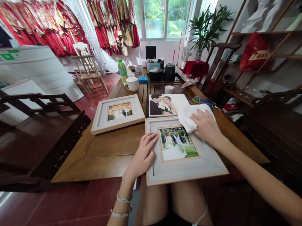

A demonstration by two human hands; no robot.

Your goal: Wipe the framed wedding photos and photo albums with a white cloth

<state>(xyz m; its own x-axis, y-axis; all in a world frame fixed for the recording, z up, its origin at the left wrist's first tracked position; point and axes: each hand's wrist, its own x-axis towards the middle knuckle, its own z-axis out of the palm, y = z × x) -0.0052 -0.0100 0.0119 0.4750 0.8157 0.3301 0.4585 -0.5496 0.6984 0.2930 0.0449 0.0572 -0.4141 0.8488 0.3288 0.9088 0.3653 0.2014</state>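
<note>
A pale grey picture frame (pixel 156 171) with a light wooden edge and a couple's wedding photo (pixel 177 148) lies in front of me, its near edge jutting past the table towards my lap. My left hand (pixel 141 155) grips its left side, fingers and thumb over the border. At the upper right corner, my right hand (pixel 209 128) presses a bunched white cloth (pixel 188 117) onto the frame, fingers bent over it. A second, similar frame (pixel 98 117) lies to the left. Behind the near frame is a large wedding picture (pixel 160 105), partly covered by the cloth.
On the wooden table (pixel 112 145) stand a white mug (pixel 132 84), a green bottle (pixel 122 71), a small white cup (pixel 168 89) and a black kettle (pixel 169 71). A phone (pixel 196 99) lies right of the pictures. Wooden chairs and a shelf (pixel 263 33) flank the table.
</note>
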